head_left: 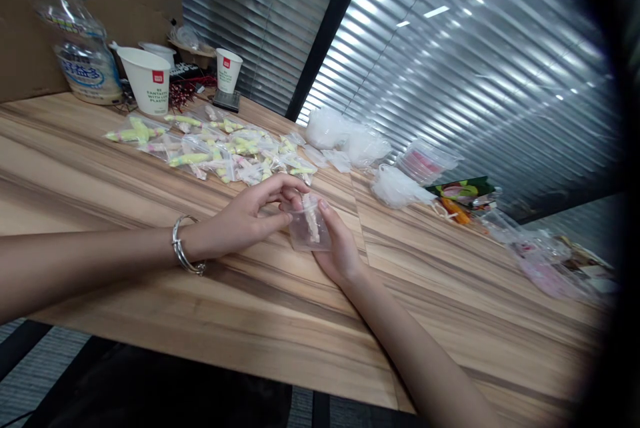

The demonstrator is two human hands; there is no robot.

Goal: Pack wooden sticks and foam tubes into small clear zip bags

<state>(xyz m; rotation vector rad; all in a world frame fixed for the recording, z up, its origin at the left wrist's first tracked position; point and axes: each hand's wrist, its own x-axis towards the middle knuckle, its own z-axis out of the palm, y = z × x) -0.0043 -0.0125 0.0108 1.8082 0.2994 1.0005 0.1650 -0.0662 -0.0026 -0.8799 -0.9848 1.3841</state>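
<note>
Between both hands is a small clear plastic bag (296, 236), with a pale, narrow twisted piece (313, 223) inside it. My right hand (340, 241) grips the bag's right side, thumb in front and the other fingers behind. On the bag's upper left edge, the fingers of my left hand (255, 211) are bent and closed against the plastic. A silver bangle circles the left wrist. Just beyond the hands lies a spread of filled clear bags (240, 145), several holding yellow-green and pinkish pieces.
A large plastic bottle (85, 61) and paper cups (147, 78) stand at the back left, near a small black scale-like box (226, 100). Bundles of clear plastic bags (350, 135), a clear tub (425, 160) and other packaging line the right back edge by the blinds.
</note>
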